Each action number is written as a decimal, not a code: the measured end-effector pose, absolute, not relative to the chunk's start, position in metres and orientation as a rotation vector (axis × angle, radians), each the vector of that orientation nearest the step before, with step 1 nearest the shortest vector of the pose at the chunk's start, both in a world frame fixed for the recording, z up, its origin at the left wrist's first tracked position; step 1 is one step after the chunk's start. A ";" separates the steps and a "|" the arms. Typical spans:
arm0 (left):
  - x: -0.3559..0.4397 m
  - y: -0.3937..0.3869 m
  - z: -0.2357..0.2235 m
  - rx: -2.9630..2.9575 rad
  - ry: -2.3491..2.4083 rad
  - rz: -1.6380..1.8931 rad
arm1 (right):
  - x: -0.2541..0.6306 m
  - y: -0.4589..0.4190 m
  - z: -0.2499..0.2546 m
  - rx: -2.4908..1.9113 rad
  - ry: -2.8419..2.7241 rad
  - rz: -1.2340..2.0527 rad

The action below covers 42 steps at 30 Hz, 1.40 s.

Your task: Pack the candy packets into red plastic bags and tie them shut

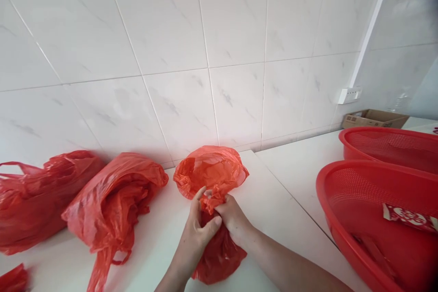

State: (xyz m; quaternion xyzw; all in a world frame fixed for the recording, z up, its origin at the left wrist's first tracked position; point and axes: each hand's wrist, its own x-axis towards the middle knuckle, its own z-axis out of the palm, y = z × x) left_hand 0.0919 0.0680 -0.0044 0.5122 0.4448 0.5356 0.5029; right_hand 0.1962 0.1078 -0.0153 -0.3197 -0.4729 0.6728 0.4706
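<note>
I had the right fingers [228, 210] pinched on the bunched neck of the red bag [222, 262], left fingers [211, 226] curled gripping it too, probably keeping it gathered.

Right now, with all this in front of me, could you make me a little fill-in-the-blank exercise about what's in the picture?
1. The left hand and the right hand are both on one plastic bag, whose colour is ____.
2. The pale wall behind is covered with marbled ____.
3. On the right side stand ____ plastic baskets, one with a packet inside.
4. The open box below the socket is made of ____.

Missing words: red; tiles; two; cardboard.
</note>
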 end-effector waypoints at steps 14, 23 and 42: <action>0.079 0.074 -0.022 0.752 1.105 1.344 | 0.228 0.120 -0.024 -0.383 -1.115 2.226; 0.075 0.083 -0.032 0.736 1.079 1.355 | 0.227 0.114 -0.019 -0.501 -1.452 1.897; 0.087 0.070 -0.030 1.584 1.571 1.432 | 0.228 0.130 -0.032 -0.812 -1.723 1.507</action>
